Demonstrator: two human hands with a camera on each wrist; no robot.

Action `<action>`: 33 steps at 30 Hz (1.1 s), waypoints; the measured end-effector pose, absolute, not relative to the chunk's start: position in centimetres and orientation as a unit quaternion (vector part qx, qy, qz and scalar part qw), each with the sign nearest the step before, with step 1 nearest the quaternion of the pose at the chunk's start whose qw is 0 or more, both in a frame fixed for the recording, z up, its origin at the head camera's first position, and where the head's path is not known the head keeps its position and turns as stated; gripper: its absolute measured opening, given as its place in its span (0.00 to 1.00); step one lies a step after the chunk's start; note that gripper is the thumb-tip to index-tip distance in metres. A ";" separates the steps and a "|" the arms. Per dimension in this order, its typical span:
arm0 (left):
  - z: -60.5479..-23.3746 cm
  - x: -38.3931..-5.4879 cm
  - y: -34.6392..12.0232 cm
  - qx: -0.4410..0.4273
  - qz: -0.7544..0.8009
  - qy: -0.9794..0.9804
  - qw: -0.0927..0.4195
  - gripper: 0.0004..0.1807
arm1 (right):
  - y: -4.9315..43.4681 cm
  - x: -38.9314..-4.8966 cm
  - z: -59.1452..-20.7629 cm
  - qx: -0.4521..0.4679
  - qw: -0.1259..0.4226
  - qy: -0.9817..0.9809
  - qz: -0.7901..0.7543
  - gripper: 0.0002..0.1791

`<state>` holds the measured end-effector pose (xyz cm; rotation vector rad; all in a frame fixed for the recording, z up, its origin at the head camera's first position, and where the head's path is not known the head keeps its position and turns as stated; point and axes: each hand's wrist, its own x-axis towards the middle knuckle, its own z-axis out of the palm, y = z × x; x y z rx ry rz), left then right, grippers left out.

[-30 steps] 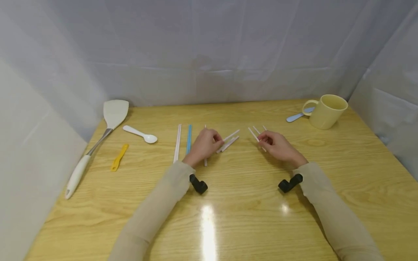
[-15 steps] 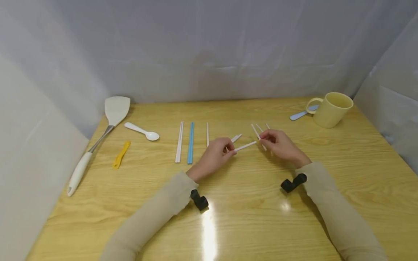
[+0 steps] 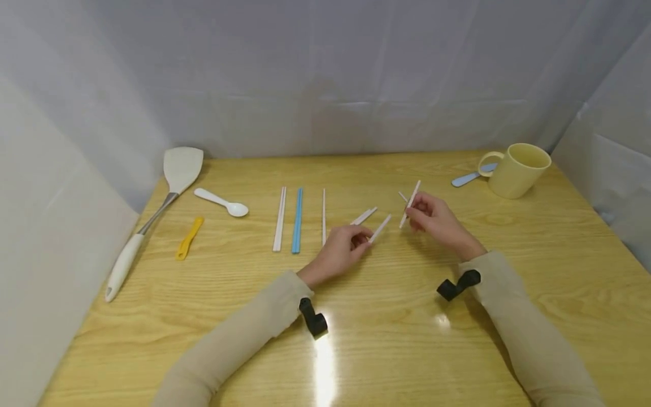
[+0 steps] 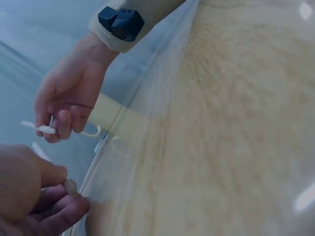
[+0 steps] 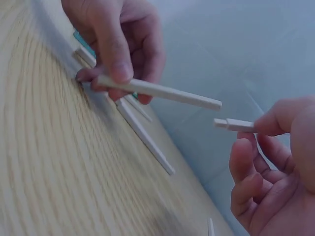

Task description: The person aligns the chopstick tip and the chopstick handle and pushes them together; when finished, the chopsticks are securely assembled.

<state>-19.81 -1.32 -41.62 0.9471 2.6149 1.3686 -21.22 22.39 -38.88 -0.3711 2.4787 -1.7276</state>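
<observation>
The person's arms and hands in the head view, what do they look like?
The left sleeve and right sleeve are long, plain and beige. A small black device with a bent shape sits at the left sleeve's wrist end, and a matching black gadget at the right's; no cables show. The left hand and right hand wear no gloves.

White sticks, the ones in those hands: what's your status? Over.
Left hand pinching one white stick. Right hand pinching a second stick. Near ends apart, not joined; nothing seen between them.
</observation>
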 end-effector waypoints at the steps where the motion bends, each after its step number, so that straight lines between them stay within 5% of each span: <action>1: -41.7 -19.8 -1.3 0.309 0.444 0.841 0.025 0.08 | 22.3 -21.2 -38.8 -0.120 0.048 0.806 -0.578 0.08; 33: -42.4 -20.0 -1.5 0.333 0.467 0.817 0.052 0.06 | 22.3 -21.1 -38.9 -0.161 0.020 0.761 -0.628 0.03</action>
